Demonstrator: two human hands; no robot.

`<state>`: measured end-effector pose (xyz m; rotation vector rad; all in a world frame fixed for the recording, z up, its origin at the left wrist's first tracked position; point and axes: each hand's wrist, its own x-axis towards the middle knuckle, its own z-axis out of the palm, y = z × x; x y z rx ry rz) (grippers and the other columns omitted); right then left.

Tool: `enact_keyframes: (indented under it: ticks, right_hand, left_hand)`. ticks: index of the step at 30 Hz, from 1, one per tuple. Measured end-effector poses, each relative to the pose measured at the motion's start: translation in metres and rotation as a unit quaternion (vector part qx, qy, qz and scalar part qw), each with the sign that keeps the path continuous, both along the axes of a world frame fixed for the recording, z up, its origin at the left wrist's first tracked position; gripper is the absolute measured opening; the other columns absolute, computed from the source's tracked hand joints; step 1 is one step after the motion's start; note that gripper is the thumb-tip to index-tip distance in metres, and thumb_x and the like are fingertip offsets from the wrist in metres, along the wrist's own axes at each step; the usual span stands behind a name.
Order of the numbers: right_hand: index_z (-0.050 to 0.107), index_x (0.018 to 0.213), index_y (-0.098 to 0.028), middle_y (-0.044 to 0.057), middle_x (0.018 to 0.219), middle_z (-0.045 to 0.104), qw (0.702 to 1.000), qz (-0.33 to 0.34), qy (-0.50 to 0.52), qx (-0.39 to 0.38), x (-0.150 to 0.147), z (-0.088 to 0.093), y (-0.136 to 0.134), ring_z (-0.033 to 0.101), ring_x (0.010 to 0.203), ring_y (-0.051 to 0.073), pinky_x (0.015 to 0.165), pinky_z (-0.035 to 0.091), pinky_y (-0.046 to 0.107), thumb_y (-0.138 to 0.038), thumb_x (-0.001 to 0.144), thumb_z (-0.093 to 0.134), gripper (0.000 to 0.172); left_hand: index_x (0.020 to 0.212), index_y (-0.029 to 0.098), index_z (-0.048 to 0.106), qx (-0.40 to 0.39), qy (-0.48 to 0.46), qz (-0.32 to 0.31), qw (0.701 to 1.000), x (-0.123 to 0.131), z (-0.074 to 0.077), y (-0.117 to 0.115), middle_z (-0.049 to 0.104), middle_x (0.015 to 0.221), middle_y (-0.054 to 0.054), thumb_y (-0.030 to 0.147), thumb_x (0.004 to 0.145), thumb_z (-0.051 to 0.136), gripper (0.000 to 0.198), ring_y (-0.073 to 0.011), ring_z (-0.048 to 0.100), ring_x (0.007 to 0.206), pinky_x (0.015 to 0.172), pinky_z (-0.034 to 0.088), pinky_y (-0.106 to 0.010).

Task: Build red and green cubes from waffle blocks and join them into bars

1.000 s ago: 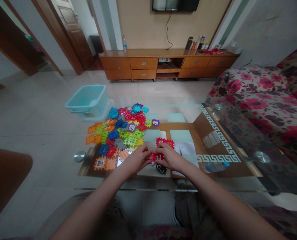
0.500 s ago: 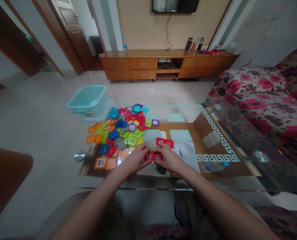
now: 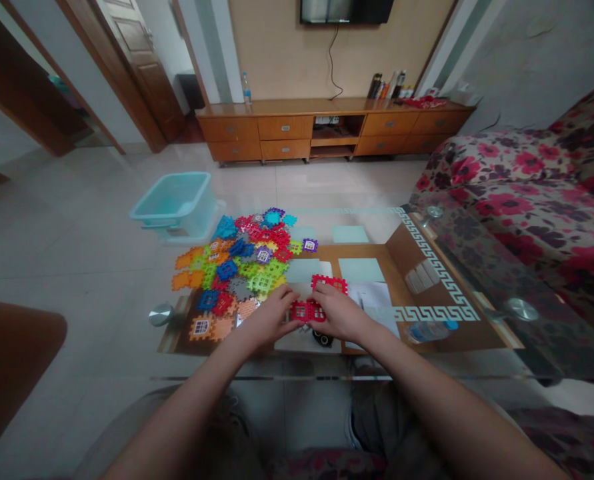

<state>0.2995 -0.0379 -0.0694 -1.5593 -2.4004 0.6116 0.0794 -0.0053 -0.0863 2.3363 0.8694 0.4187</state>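
My left hand (image 3: 268, 321) and right hand (image 3: 341, 315) close on the red tiles (image 3: 307, 311) — edges held together so teeth mesh.

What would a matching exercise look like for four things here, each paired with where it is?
Things:
1. red tiles
2. bin
3. tile pile
4. TV

Places:
A. on the wall
B. on the floor, beyond the table
C. between the left hand and right hand
D. on the table, beyond the left hand

Pairs: 1-C, 2-B, 3-D, 4-A
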Motion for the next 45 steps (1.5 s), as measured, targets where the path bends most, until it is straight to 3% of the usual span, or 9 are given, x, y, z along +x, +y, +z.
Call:
enact_keyframes:
  ticks: [2,4,7,11,14,19,32,38,45]
  right_hand:
    - [0.067,0.105,-0.015,0.013,0.112,0.061,1.000,-0.013,0.010,0.016,0.009,0.005,0.005,0.058,0.108,0.028,0.094,0.047,0.038,-0.032,0.078,0.077,0.034]
    - [0.067,0.109,-0.015,0.013,0.112,0.061,0.998,-0.040,0.022,0.032,0.022,0.008,0.011,0.058,0.104,0.026,0.091,0.048,0.037,-0.032,0.080,0.075,0.034]
    - [0.068,0.107,-0.015,0.012,0.103,0.062,0.994,-0.089,0.010,0.055,0.044,0.008,0.020,0.058,0.100,0.027,0.088,0.048,0.037,-0.035,0.083,0.072,0.030]
    - [0.070,0.108,-0.016,0.013,0.105,0.063,0.993,-0.097,-0.017,0.068,0.062,-0.001,0.029,0.058,0.101,0.028,0.090,0.046,0.037,-0.036,0.086,0.069,0.029]
    - [0.070,0.108,-0.016,0.012,0.098,0.065,0.994,-0.089,-0.037,0.054,0.063,-0.008,0.033,0.058,0.096,0.027,0.085,0.045,0.035,-0.036,0.087,0.069,0.029]
    - [0.070,0.112,-0.016,0.012,0.104,0.064,0.995,-0.072,-0.026,0.057,0.060,-0.017,0.034,0.058,0.099,0.027,0.089,0.045,0.035,-0.039,0.089,0.068,0.033]
    - [0.068,0.111,-0.014,0.013,0.106,0.063,0.995,-0.070,-0.023,0.061,0.059,-0.021,0.034,0.058,0.100,0.027,0.090,0.046,0.036,-0.040,0.089,0.067,0.035]
    - [0.056,0.134,-0.011,0.018,0.126,0.059,0.995,-0.083,-0.012,0.056,0.059,-0.023,0.033,0.054,0.117,0.032,0.103,0.043,0.043,-0.033,0.073,0.077,0.069]
    - [0.054,0.134,-0.012,0.017,0.122,0.062,0.995,-0.081,0.009,0.053,0.060,-0.026,0.036,0.057,0.112,0.031,0.099,0.045,0.043,-0.024,0.071,0.072,0.066]
  left_hand:
    - [0.141,0.021,0.040,-0.001,-0.008,0.015,1.000,0.000,0.002,0.000,0.048,0.132,-0.013,0.038,0.086,0.069,0.064,-0.0279,0.050,0.124,0.108,0.043,-0.047]
    - [0.145,0.022,0.035,0.000,-0.009,0.023,1.000,0.000,0.003,-0.001,0.047,0.136,-0.013,0.040,0.089,0.066,0.066,-0.0279,0.049,0.127,0.108,0.043,-0.047]
    - [0.142,0.021,0.038,0.006,0.007,0.023,1.000,0.001,0.002,-0.002,0.049,0.133,-0.014,0.039,0.092,0.062,0.059,-0.0280,0.050,0.126,0.107,0.044,-0.046]
    - [0.138,0.020,0.042,0.017,0.023,0.024,0.999,0.001,-0.002,-0.002,0.050,0.129,-0.014,0.038,0.092,0.061,0.053,-0.0289,0.051,0.124,0.107,0.044,-0.048]
    - [0.138,0.020,0.042,0.015,0.028,0.026,0.999,0.001,-0.004,-0.001,0.050,0.129,-0.014,0.037,0.091,0.062,0.054,-0.0293,0.051,0.124,0.107,0.044,-0.049]
    - [0.137,0.019,0.044,0.019,0.034,0.022,0.999,0.001,-0.005,-0.001,0.051,0.127,-0.014,0.037,0.092,0.060,0.051,-0.0286,0.052,0.122,0.107,0.044,-0.047]
    - [0.134,0.016,0.044,0.023,0.048,0.016,0.998,0.002,-0.001,-0.003,0.051,0.126,-0.015,0.035,0.093,0.059,0.047,-0.0287,0.051,0.121,0.106,0.044,-0.045]
    - [0.135,0.015,0.044,0.018,0.056,0.018,0.998,0.002,-0.003,-0.002,0.051,0.128,-0.017,0.035,0.092,0.060,0.050,-0.0304,0.050,0.123,0.108,0.043,-0.047]
    - [0.135,0.016,0.044,0.017,0.054,0.020,0.998,0.003,-0.003,-0.001,0.051,0.128,-0.016,0.035,0.092,0.059,0.049,-0.0298,0.051,0.123,0.108,0.043,-0.046]
